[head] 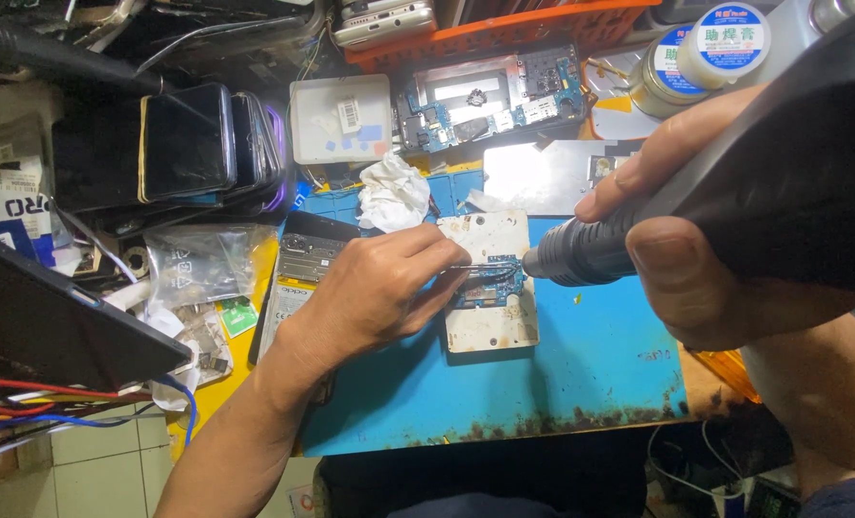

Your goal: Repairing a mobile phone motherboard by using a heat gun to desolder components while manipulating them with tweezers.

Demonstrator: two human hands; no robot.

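A: Where is the little circuit board (pixel 493 280)?

B: On the white plate (pixel 488 331) on the blue mat (pixel 581 374), between both hands.

A: What do they hold?

B: The left hand (pixel 380 288) pinches tweezers (pixel 480 270) on it. The right hand (pixel 696 249) grips a hot air gun (pixel 735 192), its tip pointing left, just beside the board.

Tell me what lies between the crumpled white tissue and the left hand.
In the head view, only bare blue mat separates the tissue from the left hand; a worn white plate sits just right of that gap.
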